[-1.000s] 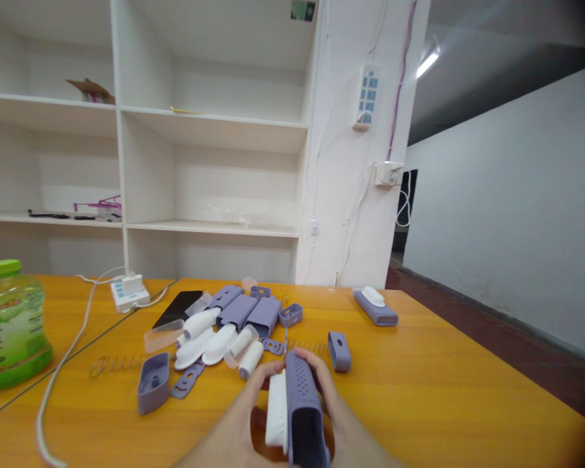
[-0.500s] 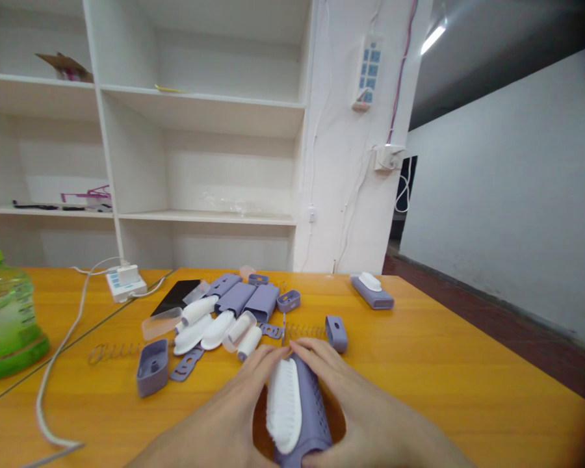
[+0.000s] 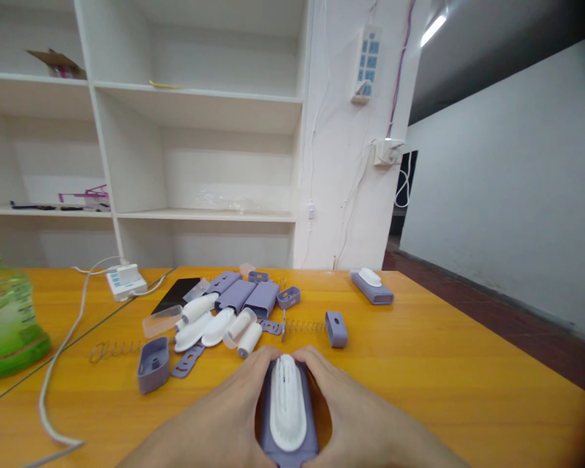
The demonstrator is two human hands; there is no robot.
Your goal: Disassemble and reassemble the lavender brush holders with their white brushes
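Observation:
At the bottom centre I hold a purple-and-white brush [image 3: 287, 416], its white oval head facing up out of a purple case. My left hand [image 3: 229, 419] grips its left side and my right hand [image 3: 348, 416] its right side, thumbs towards me; my lower fingers are partly hidden. Beyond my hands lie purple sleeves [image 3: 236, 296], white oval brush heads [image 3: 218, 327], a white cylinder [image 3: 249, 340] and a slotted purple strip [image 3: 188, 361]. An open purple cap [image 3: 153, 370] sits to the left. Another purple end piece [image 3: 337, 329] stands beside a thin spring [image 3: 305, 326].
A similar purple-and-white brush [image 3: 372, 287] lies at the table's far right. On the left stand a green bottle [image 3: 10, 318] and a power strip [image 3: 125, 283], whose white cable [image 3: 49, 390] runs towards me. A black flat object [image 3: 176, 296] lies behind the parts. White shelves [image 3: 205, 218] rise behind.
The brush has turned in my hands: its white head, earlier tilted to the left with bristles and the case's perforated side showing, now faces straight up. Both hands still grip it.

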